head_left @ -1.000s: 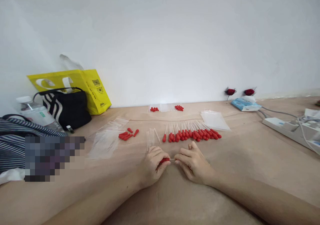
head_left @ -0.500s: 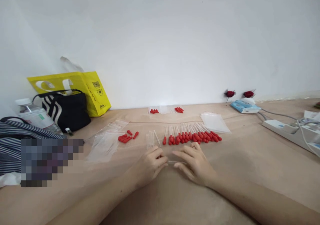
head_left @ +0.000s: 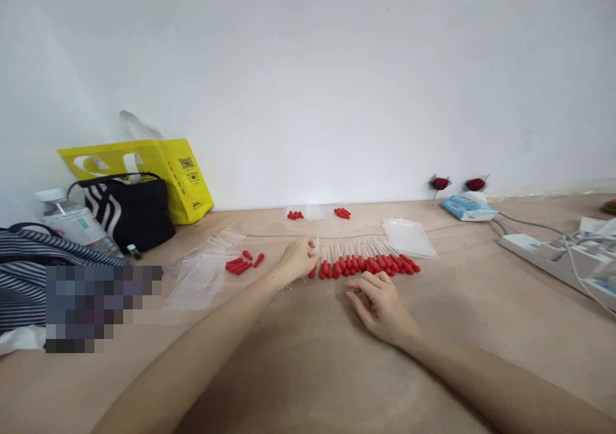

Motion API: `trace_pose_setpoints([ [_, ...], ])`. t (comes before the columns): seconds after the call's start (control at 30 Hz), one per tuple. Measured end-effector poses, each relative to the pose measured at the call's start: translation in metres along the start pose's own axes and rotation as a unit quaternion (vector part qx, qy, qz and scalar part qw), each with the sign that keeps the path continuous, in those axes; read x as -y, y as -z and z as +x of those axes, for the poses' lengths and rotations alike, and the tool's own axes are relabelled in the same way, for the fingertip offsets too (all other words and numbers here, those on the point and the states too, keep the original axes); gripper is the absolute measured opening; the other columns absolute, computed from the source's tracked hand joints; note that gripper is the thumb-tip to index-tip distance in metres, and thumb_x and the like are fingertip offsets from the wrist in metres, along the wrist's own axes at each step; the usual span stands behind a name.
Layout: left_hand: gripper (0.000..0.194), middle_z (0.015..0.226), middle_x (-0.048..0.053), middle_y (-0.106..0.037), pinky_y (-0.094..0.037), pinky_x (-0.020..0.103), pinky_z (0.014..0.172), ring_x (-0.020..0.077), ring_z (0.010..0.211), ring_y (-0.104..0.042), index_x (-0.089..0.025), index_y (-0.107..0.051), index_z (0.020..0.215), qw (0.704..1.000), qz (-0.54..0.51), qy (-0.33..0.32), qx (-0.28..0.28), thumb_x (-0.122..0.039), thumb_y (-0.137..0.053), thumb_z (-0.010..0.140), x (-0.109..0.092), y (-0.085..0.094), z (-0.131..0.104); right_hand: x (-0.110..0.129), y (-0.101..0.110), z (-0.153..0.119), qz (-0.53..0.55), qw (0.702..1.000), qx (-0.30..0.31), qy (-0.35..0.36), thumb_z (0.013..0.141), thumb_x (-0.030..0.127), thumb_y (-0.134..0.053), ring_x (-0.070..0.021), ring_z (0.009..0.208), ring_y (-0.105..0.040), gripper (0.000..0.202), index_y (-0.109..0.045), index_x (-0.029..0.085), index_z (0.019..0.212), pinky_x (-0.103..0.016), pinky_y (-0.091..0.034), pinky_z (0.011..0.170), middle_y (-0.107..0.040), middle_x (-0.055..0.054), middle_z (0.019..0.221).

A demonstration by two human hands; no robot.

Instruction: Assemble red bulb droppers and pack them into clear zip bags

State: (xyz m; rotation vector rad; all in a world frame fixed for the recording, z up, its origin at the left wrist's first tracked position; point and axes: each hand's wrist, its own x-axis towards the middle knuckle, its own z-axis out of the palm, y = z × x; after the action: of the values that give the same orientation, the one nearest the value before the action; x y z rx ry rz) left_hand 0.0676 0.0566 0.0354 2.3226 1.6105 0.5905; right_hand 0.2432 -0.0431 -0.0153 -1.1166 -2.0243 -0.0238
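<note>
Whereas the right hand (head_left: 380, 304) and left hand (head_left: 298, 259) nearly met half a second ago, they are apart; the work seems to have shifted to the row of red-bulbed droppers (head_left: 353, 264). Nearest, the right hand is loosely curled, thumb and fingers parted, nothing visible between. Farther off, the left hand's fingers bend beside a clear tube (head_left: 317, 240) at the row's left end; whether they grasp it cannot be told. Beyond, two small red heaps (head_left: 342, 213) lie by the wall (head_left: 308, 100).

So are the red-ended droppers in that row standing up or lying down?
Lying down. The red-ended droppers stretch along the table, thin stems toward the wall, red bulbs nearer.
</note>
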Motion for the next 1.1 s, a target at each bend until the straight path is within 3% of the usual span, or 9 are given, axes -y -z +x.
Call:
trace_pose_setpoints([
  [0.2,0.017,0.060,0.001,-0.062,-0.038,0.024,0.052,0.0167,0.057,-0.058,-0.015,-0.053,0.081,0.999,0.023,0.025,-0.009,-0.025,-0.059,0.070,-0.001,-0.017,0.014,-0.005,0.001,0.001,0.002,1.000,0.001,-0.016,0.080,0.012,-0.046,-0.0116,0.061,-0.048,0.013,-0.056,0.018,0.082,-0.028,-0.030,0.063,-0.056,0.000,0.070],
  [0.33,0.019,0.064,0.002,-0.063,-0.040,0.024,0.053,0.0163,0.059,-0.059,-0.016,-0.055,0.079,1.000,0.025,-0.005,-0.010,-0.035,-0.052,0.076,0.012,-0.008,0.010,-0.008,-0.001,0.001,0.002,1.000,0.010,-0.014,0.080,0.013,-0.045,-0.0119,0.062,-0.049,0.013,-0.057,0.019,0.082,-0.028,-0.030,0.063,-0.057,-0.001,0.070],
  [0.47,0.022,0.084,0.004,-0.065,-0.043,0.026,0.071,0.0173,0.080,-0.059,-0.018,-0.059,0.083,0.997,0.045,-0.053,-0.025,-0.033,-0.044,0.081,0.049,0.020,-0.006,-0.009,-0.003,0.000,0.003,1.000,0.006,-0.009,0.080,0.013,-0.045,-0.0122,0.063,-0.051,0.014,-0.056,0.019,0.084,-0.028,-0.032,0.063,-0.058,-0.001,0.072],
  [0.57,0.026,0.108,0.009,-0.058,-0.031,0.036,0.092,0.0232,0.105,-0.048,-0.017,-0.061,0.095,0.994,0.080,-0.058,-0.055,-0.030,-0.043,0.081,0.085,0.037,-0.022,-0.010,-0.004,0.000,0.010,1.000,0.013,-0.001,0.080,0.012,-0.045,-0.0124,0.064,-0.052,0.014,-0.056,0.019,0.082,-0.027,-0.033,0.062,-0.058,-0.001,0.073],
  [0.67,0.031,0.120,0.010,-0.051,-0.022,0.047,0.097,0.0291,0.117,-0.037,-0.021,-0.060,0.103,0.989,0.128,-0.027,-0.066,-0.035,-0.043,0.081,0.113,0.040,-0.033,-0.009,-0.004,0.000,0.019,0.999,0.027,0.006,0.080,0.012,-0.044,-0.0128,0.065,-0.052,0.015,-0.057,0.020,0.083,-0.027,-0.035,0.062,-0.059,-0.002,0.074],
  [0.73,0.033,0.120,0.009,-0.051,-0.024,0.049,0.095,0.0299,0.116,-0.037,-0.023,-0.058,0.106,0.987,0.148,-0.004,-0.063,-0.038,-0.042,0.082,0.123,0.037,-0.034,-0.008,-0.004,0.000,0.021,0.999,0.030,0.008,0.079,0.012,-0.044,-0.0131,0.066,-0.053,0.015,-0.057,0.020,0.084,-0.027,-0.036,0.063,-0.059,-0.002,0.075],
  [0.87,0.036,0.111,0.010,-0.055,-0.035,0.041,0.090,0.0243,0.104,-0.049,-0.018,-0.056,0.109,0.990,0.130,-0.011,-0.053,-0.036,-0.038,0.084,0.124,0.030,-0.032,-0.008,-0.002,-0.001,0.018,0.999,0.032,0.005,0.079,0.011,-0.045,-0.0134,0.067,-0.053,0.015,-0.056,0.020,0.085,-0.027,-0.036,0.063,-0.058,-0.002,0.075],
  [1.1,0.030,0.107,0.009,-0.056,-0.037,0.032,0.091,0.0201,0.103,-0.050,-0.016,-0.060,0.101,0.994,0.080,-0.063,-0.050,-0.030,-0.043,0.082,0.096,0.015,-0.037,-0.008,-0.003,-0.001,0.020,0.999,0.043,0.007,0.079,0.011,-0.045,-0.0133,0.065,-0.050,0.016,-0.056,0.020,0.085,-0.027,-0.036,0.063,-0.057,-0.002,0.074],
])
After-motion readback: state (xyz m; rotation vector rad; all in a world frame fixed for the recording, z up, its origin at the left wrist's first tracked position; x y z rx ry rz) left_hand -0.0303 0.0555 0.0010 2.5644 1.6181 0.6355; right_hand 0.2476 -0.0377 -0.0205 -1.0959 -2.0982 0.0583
